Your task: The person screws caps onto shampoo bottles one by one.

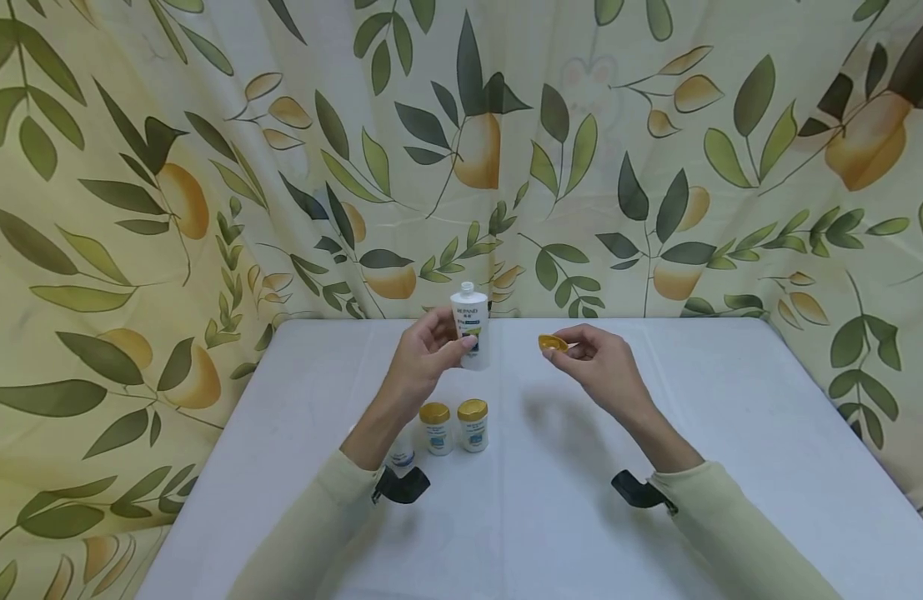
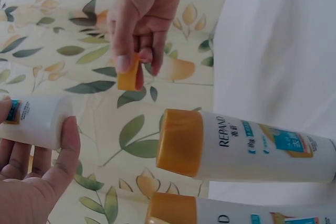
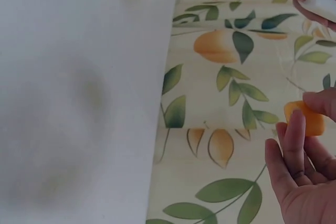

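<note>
My left hand (image 1: 425,354) holds a white bottle (image 1: 470,321) upright above the table, thumb across its front. The bottle's narrow neck (image 1: 467,288) is bare at the top, and a printed label with a blue and yellow patch faces me. To the right, my right hand (image 1: 602,367) pinches a golden-orange cap (image 1: 553,342) between thumb and fingers, apart from the bottle. In the right wrist view the same cap (image 3: 310,119) sits between thumb and fingertips. The left wrist view shows only the lower part of the held bottle (image 2: 37,121).
Below the left hand, two white bottles with gold caps, one at the left (image 1: 437,433) and one at the right (image 1: 474,429), stand on the white-covered table (image 1: 551,533). Another white bottle (image 1: 403,452) is partly hidden by my left forearm. A patterned curtain (image 1: 461,233) hangs behind the table.
</note>
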### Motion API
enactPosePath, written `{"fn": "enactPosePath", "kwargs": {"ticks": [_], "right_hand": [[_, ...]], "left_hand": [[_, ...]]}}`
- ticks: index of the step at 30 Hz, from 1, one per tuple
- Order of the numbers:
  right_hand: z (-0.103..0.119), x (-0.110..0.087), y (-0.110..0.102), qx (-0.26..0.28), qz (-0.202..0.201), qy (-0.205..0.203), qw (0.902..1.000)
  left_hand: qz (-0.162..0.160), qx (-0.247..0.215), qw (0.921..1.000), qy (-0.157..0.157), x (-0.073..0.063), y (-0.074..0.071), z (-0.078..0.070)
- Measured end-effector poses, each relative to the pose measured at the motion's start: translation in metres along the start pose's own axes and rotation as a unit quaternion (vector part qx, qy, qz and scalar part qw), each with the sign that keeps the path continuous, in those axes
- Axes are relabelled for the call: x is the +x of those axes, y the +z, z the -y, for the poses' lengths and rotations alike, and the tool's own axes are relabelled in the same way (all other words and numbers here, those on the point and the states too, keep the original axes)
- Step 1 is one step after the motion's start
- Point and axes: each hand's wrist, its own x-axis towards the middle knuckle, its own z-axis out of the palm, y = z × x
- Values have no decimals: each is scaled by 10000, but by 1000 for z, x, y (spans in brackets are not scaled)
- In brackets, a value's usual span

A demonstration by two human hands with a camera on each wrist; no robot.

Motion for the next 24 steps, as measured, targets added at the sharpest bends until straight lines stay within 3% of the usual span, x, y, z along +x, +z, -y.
{"fn": "enactPosePath", "kwargs": {"ticks": [12, 24], "right_hand": [[14, -3, -1, 167, 259, -145, 9994], [19, -5, -1, 823, 383, -281, 9955]], "left_hand": [[-152, 214, 9996, 116, -14, 7, 11], [-251, 407, 9987, 185, -27, 11, 20]]}}
